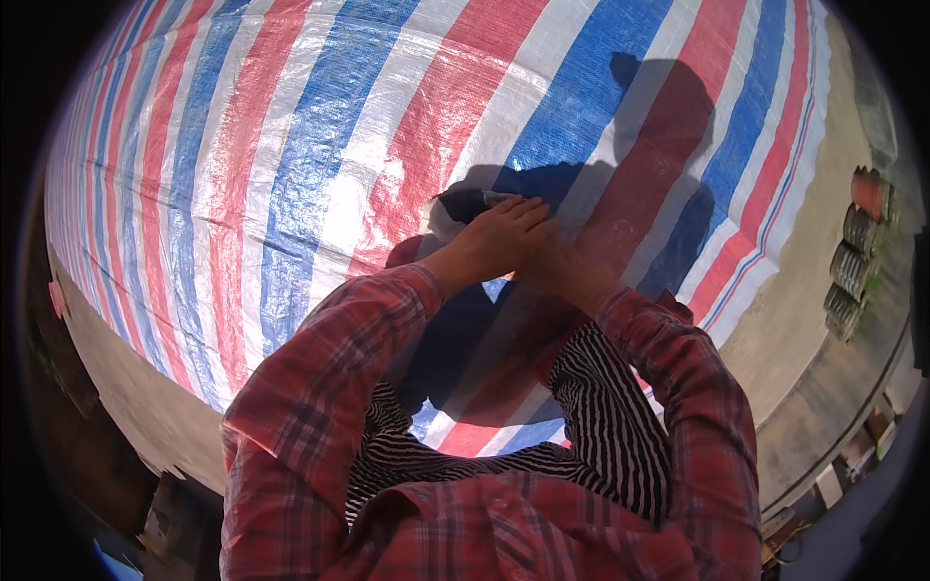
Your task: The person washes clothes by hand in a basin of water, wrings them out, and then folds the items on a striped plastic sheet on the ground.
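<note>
My left hand and my right hand meet in front of me, the left laid over or against the right, which is blurred. Whether anything is between the palms cannot be told. Just beyond the left hand, a small dark and whitish thing shows; it is too unclear to name, and I cannot tell whether the fingers touch it. Under the hands spreads a woven plastic tarpaulin with red, white and blue stripes. Shadows of my head and arms fall across it.
Bare concrete ground borders the tarpaulin on the right. Beyond it stand a reddish plant pot and several dark ribbed containers in a row. A small pink object lies at the far left. My knees, in striped trousers, flank the near edge.
</note>
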Motion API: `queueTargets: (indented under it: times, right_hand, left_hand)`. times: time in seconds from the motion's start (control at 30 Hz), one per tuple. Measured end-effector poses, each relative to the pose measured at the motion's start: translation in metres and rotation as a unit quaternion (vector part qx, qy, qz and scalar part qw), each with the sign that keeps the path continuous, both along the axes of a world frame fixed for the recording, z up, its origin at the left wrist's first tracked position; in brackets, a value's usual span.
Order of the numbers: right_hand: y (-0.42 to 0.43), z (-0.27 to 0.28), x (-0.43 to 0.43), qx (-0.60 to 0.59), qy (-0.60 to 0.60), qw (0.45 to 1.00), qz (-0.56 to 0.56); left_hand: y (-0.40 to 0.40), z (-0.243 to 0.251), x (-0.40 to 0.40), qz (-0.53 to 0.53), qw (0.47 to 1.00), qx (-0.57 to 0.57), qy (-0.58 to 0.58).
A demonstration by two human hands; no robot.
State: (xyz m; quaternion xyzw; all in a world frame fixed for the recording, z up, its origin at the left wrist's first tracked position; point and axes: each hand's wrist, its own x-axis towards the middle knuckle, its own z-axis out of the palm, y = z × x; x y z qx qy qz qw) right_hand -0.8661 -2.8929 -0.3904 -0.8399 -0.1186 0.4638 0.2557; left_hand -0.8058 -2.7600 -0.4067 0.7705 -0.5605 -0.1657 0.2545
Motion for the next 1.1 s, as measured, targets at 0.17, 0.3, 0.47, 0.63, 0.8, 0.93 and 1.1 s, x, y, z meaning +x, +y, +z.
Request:
queueTargets:
  times: [0.17, 0.3, 0.47, 0.63, 0.8, 0.93, 1.1]
  right_hand:
    - [-0.03, -0.034, -0.03, -0.227, -0.423, 0.877, -0.029]
    - [0.039, -0.064, 0.009, -0.33, -0.455, 0.78, -0.274]
    - [0.23, -0.04, 0.066, -0.055, -0.404, 0.878, -0.252]
    - [0.309, -0.059, 0.062, 0.022, -0.41, 0.88, -0.24]
    - [0.299, -0.072, 0.058, -0.09, -0.506, 0.85, -0.12]
    - [0.271, -0.082, 0.056, 0.066, -0.473, 0.85, -0.221]
    - [0.097, -0.06, -0.065, -0.05, -0.511, 0.798, -0.316]
  left_hand:
    - [-0.036, -0.019, -0.016, 0.042, 0.993, -0.106, -0.032]
    - [0.001, -0.005, 0.044, 0.037, 0.993, -0.082, -0.081]
    - [0.196, 0.016, 0.079, 0.044, 0.987, 0.123, -0.098]
    - [0.268, 0.042, 0.06, 0.061, 0.969, 0.237, -0.042]
    - [0.258, 0.009, 0.038, 0.177, 0.943, 0.28, -0.007]
    - [0.23, 0.008, 0.03, 0.186, 0.941, 0.28, -0.03]
    - [0.065, -0.008, -0.057, 0.029, 0.983, 0.065, -0.171]
